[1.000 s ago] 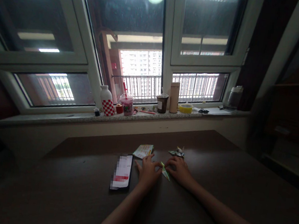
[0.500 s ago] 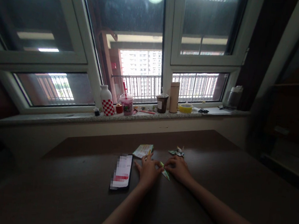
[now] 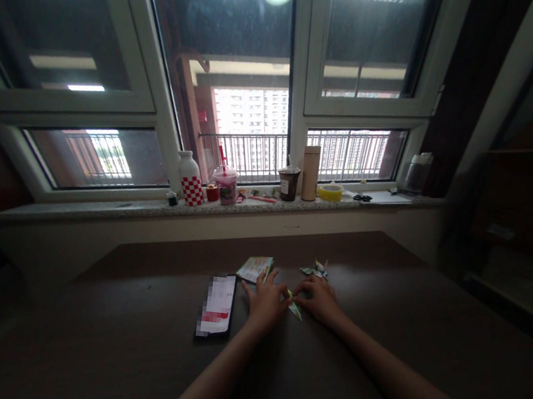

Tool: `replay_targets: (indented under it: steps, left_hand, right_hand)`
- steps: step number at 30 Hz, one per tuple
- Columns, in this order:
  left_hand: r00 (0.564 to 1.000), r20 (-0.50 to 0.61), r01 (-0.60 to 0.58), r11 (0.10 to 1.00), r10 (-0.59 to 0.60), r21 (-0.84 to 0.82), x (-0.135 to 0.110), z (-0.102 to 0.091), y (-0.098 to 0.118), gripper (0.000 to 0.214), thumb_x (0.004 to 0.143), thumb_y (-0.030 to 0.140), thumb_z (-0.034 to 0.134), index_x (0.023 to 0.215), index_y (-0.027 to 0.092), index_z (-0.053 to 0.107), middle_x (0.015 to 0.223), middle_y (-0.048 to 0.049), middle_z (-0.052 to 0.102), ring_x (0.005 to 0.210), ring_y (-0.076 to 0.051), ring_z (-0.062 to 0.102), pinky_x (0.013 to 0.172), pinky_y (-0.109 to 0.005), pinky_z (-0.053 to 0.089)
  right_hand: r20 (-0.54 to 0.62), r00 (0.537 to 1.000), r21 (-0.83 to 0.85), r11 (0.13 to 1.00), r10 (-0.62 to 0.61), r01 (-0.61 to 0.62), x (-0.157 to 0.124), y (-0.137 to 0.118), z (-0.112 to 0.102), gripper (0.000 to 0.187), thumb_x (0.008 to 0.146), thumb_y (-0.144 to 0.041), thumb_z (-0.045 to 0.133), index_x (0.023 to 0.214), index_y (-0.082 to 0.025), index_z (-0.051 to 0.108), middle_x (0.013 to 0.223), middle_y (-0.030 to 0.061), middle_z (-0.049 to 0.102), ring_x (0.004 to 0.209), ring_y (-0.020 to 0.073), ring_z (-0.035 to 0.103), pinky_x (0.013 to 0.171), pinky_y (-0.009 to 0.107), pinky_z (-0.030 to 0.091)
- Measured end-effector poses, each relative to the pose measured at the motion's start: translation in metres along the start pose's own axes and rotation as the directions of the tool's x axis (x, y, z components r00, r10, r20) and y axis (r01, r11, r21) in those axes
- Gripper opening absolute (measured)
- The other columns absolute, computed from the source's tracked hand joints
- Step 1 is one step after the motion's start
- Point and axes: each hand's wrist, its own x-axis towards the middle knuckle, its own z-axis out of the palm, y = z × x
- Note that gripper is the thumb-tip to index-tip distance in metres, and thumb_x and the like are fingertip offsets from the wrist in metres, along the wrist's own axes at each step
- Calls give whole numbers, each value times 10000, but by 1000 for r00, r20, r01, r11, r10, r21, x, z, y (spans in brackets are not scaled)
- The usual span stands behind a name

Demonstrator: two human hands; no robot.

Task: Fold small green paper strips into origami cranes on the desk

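A small folded piece of paper (image 3: pixel 295 310), pale with green edges, lies on the brown table between my hands, its pointed end toward me. My left hand (image 3: pixel 266 301) pinches its left side between thumb and forefinger, the other fingers spread. From the right, my right hand (image 3: pixel 319 299) grips the same paper with its fingertips, which partly cover the upper end. Just beyond my left fingers is a flat stack of printed paper (image 3: pixel 255 269). Folded paper figures (image 3: pixel 317 269) sit beyond my right hand. A phone (image 3: pixel 217 307) with a lit screen lies left of my left hand.
Along the stone windowsill (image 3: pixel 151 208) stand a red-checked white bottle (image 3: pixel 191 179), a pink drink cup (image 3: pixel 226 186), a dark cup (image 3: pixel 288 184), a beige flask (image 3: pixel 310 173), yellow tape (image 3: pixel 330 193) and black scissors (image 3: pixel 362 198). The table's far edge runs below the sill.
Both hands stay on the folded paper. My left hand's upper fingers have shifted slightly, and the paper has moved very little.
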Motion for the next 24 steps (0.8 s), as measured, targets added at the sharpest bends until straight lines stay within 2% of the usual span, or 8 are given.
replay_targets:
  steps: [5, 10, 14, 18, 24]
  left_hand:
    - [998, 49, 29, 999, -28, -15, 1, -4, -4, 169, 823, 387, 649, 970, 345, 719, 1549, -3, 366, 1449, -356, 208, 1052, -783, 35]
    - [998, 63, 25, 999, -22, -36, 2, -4, -9, 163, 816, 393, 653, 962, 363, 722, 1544, -4, 375, 1453, -361, 201, 1041, -791, 15]
    - [999, 37, 20, 1000, -19, -16, -2, 1, -9, 169, 841, 405, 624, 971, 355, 721, 1535, -7, 389, 1455, -358, 196, 1046, -789, 21]
    - [998, -56, -8, 1000, 7, -1, -9, 6, -11, 185, 851, 427, 608, 966, 351, 732, 1502, -14, 437, 1444, -346, 218, 1075, -762, -5]
    - [996, -84, -6, 1000, 5, -7, -10, 10, -12, 254, 832, 494, 618, 1059, 438, 718, 1502, -8, 439, 1432, -374, 232, 1072, -763, -41]
  right_hand:
    - [50, 999, 6, 1000, -9, 8, 3, 4, -4, 128, 748, -297, 747, 870, -313, 779, 1075, 48, 633, 1116, 259, 530, 995, 411, 363]
    - [37, 999, 25, 999, -29, 29, 1, 7, -4, 132, 757, -275, 738, 879, -302, 780, 1087, 56, 626, 1126, 253, 527, 1012, 403, 363]
    - [20, 998, 7, 998, -56, 56, -4, 6, -3, 132, 778, -294, 715, 898, -304, 770, 1108, 54, 624, 1140, 263, 517, 1006, 435, 368]
    - [3, 993, 7, 993, -114, 114, -8, 10, 0, 146, 803, -265, 678, 918, -301, 760, 1119, 52, 622, 1143, 265, 521, 1003, 452, 378]
    - [-23, 980, 30, 980, -198, 199, -9, 18, 4, 125, 791, -204, 672, 875, -252, 752, 1087, 73, 633, 1109, 254, 547, 1005, 447, 401]
